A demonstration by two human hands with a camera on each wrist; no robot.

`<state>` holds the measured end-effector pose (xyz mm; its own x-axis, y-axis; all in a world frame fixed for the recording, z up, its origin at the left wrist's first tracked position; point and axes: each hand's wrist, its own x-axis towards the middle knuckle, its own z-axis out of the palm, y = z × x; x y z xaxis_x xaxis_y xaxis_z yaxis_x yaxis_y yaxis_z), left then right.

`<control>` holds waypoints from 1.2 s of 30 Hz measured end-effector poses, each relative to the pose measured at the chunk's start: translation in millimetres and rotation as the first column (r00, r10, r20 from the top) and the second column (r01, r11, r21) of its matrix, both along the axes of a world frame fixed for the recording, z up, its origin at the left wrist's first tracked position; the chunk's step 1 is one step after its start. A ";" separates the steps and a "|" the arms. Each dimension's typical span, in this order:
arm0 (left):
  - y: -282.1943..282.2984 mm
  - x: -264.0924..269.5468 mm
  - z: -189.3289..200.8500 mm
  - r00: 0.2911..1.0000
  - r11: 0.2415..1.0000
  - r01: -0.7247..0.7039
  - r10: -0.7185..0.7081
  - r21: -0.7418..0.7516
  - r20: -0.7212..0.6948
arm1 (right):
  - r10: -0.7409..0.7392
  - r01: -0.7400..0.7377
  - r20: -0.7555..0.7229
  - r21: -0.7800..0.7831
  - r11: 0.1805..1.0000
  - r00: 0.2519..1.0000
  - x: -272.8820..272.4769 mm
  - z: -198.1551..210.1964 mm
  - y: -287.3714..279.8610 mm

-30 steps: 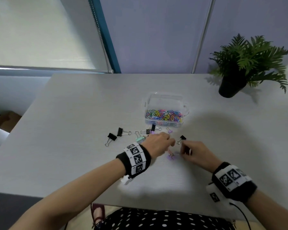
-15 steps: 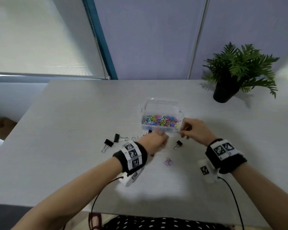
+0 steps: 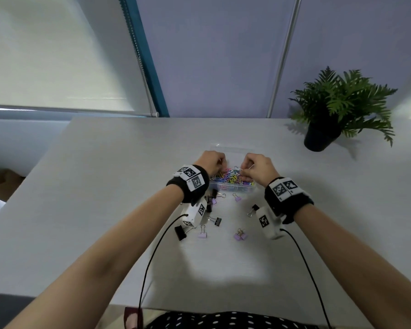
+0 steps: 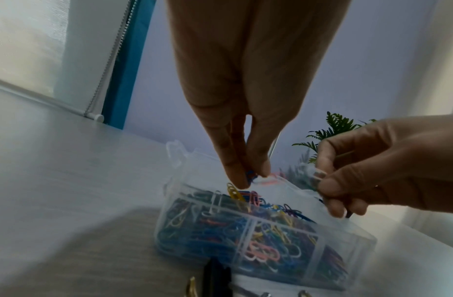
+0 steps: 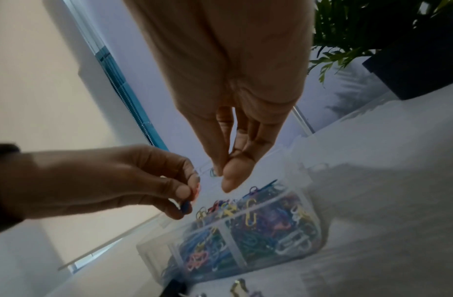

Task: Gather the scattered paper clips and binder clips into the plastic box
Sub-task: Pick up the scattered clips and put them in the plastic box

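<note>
Left hand (image 4: pixel 248 100): fingers curled down, tips pinched on a few paper clips (image 4: pixel 253 177), a blue one and a pink one showing; it hangs over the left part of the box.
Right hand (image 5: pixel 233 90): thumb and fingertips pressed together on a small greenish clip (image 5: pixel 213 172), partly hidden; it hangs over the right part of the box, near the left hand without touching it.
Box (image 3: pixel 233 187): clear plastic, open, straight below both sets of fingertips; dividers split it into compartments heaped with coloured clips (image 4: pixel 220 237).
Binder clips near the wrists: on the table on the near side of the box, behind the fingers; black ones (image 3: pixel 217 220) sit under and beside the left wrist, 1 black (image 3: pixel 253 208) lies by the right wrist.
Purple binder clips (image 3: pixel 240 235): some lie just in front of the box, 2 others farther back between the forearms.
Table (image 3: pixel 105 186): pale grey, carrying everything.
Plant (image 3: pixel 337 108): in a dark pot, well apart from the fingers, beyond and to the right.
</note>
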<state>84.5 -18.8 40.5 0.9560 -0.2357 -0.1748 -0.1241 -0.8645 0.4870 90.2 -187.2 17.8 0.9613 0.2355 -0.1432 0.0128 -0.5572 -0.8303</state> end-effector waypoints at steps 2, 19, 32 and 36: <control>-0.7 -1.9 0.2 1.000 0.999 0.019 -0.020 -0.026 -0.022 | 0.056 -0.047 0.069 -0.120 0.992 0.996 -2.4 0.4 1.7; 112.8 -95.2 -8.4 0.974 0.970 -0.205 0.215 -0.127 0.066 | 0.614 -0.559 -0.071 -0.505 0.658 0.786 -102.7 -37.9 -23.0; 92.0 -129.1 -28.9 0.995 0.995 -0.099 0.098 -0.030 -0.030 | 0.652 -0.603 -0.007 -0.389 0.696 0.758 -79.3 -0.1 -11.5; 61.9 -118.9 -36.0 0.995 0.977 0.008 0.014 0.211 -0.101 | 0.405 -0.357 0.193 -0.238 0.903 0.894 -30.5 30.6 -10.9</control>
